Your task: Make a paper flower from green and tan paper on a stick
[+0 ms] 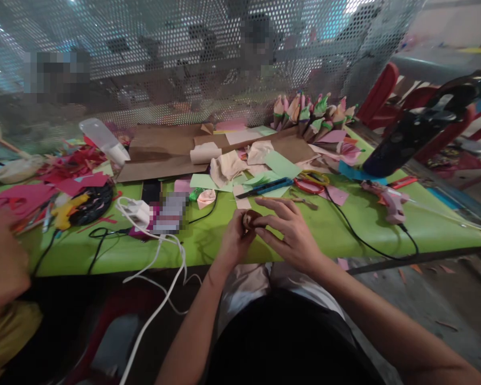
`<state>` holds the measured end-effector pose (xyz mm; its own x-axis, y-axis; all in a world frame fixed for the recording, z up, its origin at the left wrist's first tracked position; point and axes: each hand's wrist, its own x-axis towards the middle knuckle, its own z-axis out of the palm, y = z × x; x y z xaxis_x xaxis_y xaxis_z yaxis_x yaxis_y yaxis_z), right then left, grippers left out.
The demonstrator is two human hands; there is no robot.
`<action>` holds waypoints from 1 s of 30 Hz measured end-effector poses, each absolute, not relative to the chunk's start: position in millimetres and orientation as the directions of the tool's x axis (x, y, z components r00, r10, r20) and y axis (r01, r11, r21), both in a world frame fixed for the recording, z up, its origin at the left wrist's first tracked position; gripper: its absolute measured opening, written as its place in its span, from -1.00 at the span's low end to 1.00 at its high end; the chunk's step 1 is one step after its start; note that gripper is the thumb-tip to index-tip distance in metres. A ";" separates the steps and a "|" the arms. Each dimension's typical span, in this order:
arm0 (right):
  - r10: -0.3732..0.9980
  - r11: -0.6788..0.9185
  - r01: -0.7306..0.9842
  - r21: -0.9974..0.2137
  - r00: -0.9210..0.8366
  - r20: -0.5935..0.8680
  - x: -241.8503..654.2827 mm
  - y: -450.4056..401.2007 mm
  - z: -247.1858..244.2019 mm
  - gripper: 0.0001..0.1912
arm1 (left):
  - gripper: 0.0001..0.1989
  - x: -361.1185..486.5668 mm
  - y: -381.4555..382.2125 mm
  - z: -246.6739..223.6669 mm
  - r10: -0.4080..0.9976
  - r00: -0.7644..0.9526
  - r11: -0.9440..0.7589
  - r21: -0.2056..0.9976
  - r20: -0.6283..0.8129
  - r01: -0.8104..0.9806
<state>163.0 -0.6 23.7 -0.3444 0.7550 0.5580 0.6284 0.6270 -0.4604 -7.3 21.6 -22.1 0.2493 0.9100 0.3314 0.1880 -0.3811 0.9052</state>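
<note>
A small rolled brown paper piece [247,219] with a lighter inside is held at the near edge of the green table [200,243]. My left hand [235,239] wraps round it from the left. The fingertips and thumb of my right hand [286,230] touch its right side, with the other fingers spread. Just beyond my hands lie a blue cutter [269,186], red-handled scissors [309,185] and green paper sheets [280,164]. A small pale paper flower [206,198] rests to the left of them.
A pink glue gun [388,202] with a black cord lies right, near a dark bottle [404,139]. Paper cones [318,112] stand at the back. Left are a phone [170,213], white cables [178,256], a yellow glue gun [69,211] and another person's arm [2,256].
</note>
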 end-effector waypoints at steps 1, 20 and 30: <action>0.753 0.623 0.640 -0.449 -0.335 0.566 162.2 -0.3 23.1 -0.78 | -0.83 -7.6 21.0 -22.1 0.913 0.239 -0.380 0.900 0.330 0.211; 0.696 0.635 0.737 -0.233 -0.414 0.587 161.9 16.9 39.0 -0.86 | -0.75 -6.2 21.1 -27.0 0.921 0.280 -0.369 0.839 0.271 0.401; 0.698 0.673 0.696 -0.250 -0.486 0.526 162.6 15.7 35.4 -0.78 | -0.72 -7.4 23.6 -23.0 0.928 0.280 -0.335 0.881 0.247 0.334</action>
